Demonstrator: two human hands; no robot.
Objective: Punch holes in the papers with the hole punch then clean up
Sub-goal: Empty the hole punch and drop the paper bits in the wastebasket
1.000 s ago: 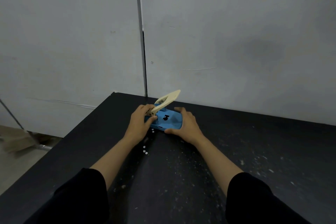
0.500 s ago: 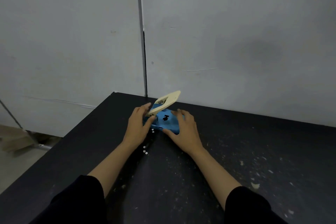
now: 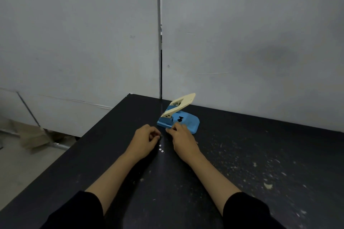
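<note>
The blue hole punch (image 3: 183,121) stands on the black table (image 3: 242,154) near its far edge, its cream lever raised. Both hands lie just in front of it and neither is on it. My left hand (image 3: 144,138) rests on the table with its fingers curled in against the thumb; I see nothing in it. To its right, my right hand (image 3: 183,140) has its fingertips down on the table at the punch's near edge. A few white paper dots (image 3: 161,149) lie between my wrists. No sheets of paper are in view.
White scraps and specks (image 3: 268,185) are scattered over the right half of the table. A grey panelled wall (image 3: 242,42) rises directly behind it. The table's left edge (image 3: 78,147) drops to a floor with crumpled brown paper (image 3: 31,135).
Both hands have let go of the hole punch and drawn back toward me onto the table. The left hand's fingers have curled in. The punch now stands free.
</note>
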